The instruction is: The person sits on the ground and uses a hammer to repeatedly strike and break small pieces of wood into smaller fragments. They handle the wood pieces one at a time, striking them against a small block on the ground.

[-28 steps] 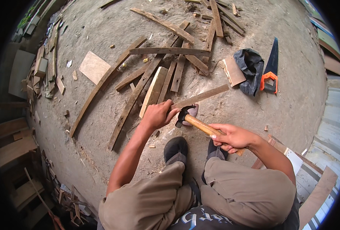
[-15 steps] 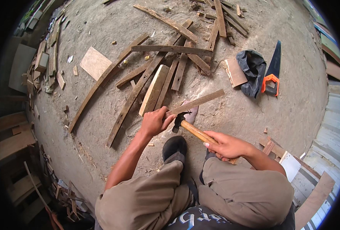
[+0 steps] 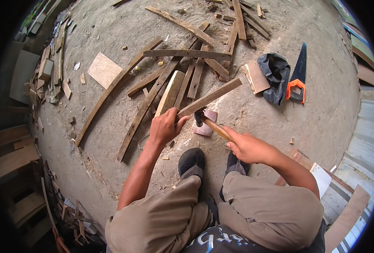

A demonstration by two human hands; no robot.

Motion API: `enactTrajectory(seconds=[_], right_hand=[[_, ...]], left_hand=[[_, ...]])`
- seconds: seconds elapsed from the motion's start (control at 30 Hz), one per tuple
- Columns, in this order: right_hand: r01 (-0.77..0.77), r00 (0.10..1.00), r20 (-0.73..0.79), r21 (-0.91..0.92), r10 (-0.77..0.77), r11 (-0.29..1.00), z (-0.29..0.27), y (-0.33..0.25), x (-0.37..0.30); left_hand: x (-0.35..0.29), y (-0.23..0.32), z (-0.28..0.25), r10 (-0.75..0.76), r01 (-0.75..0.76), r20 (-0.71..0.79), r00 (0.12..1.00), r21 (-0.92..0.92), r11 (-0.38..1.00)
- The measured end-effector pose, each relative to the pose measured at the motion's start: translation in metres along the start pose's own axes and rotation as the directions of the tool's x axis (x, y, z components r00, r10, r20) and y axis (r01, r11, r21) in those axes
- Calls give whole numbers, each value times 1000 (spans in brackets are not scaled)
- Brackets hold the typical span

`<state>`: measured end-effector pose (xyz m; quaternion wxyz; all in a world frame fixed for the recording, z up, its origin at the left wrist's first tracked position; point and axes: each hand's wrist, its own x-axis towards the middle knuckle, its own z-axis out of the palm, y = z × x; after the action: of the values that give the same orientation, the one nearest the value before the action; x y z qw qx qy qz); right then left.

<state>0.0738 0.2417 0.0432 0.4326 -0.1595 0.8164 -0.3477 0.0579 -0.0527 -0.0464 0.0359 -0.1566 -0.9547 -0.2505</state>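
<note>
My left hand (image 3: 165, 127) is closed round the near end of a wooden stick (image 3: 212, 98), which slants up to the right above the ground. In my right hand (image 3: 248, 146) is a claw hammer (image 3: 216, 128), gripped by its wooden handle. Its dark head touches or lies just beside the stick's underside, close to my left hand; I cannot tell which. Below the hammer head a flat pinkish block (image 3: 207, 123) lies on the ground. A thick pale wood block (image 3: 170, 93) lies just beyond my left hand.
Several long wooden strips (image 3: 153, 95) lie crossed on the ground ahead. To the right are a handsaw (image 3: 297, 76) with an orange handle, a crumpled black bag (image 3: 275, 78) and a small board (image 3: 256, 77). A square plywood piece (image 3: 104, 70) lies left. Scrap wood lines both sides.
Both hands have moved slightly forward with the stick and the hammer. The stick's far end has risen and tilts more steeply. More of the pinkish block shows now.
</note>
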Motion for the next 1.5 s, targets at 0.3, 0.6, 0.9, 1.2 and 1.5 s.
enactTrajectory(seconds=[0.3, 0.6, 0.9, 1.2, 1.5], right_hand=[[-6, 994, -113, -134, -9, 991, 3, 0, 0], [-228, 875, 485, 409, 2, 883, -13, -1, -8], [5, 974, 210, 348, -83, 937, -14, 2, 6], [-206, 929, 369, 505, 6, 838, -26, -14, 0], [-232, 912, 410, 557, -21, 797, -34, -9, 3]], left_hand=[[1, 20, -5, -272, 299, 196, 942, -121, 947], [2, -15, -6, -252, 239, -62, 966, -163, 957], [-5, -4, -16, -324, 328, 61, 944, -278, 903], [-7, 8, -9, -218, 238, 102, 971, -288, 928], [-11, -1, -3, -211, 233, 105, 972, -290, 928]])
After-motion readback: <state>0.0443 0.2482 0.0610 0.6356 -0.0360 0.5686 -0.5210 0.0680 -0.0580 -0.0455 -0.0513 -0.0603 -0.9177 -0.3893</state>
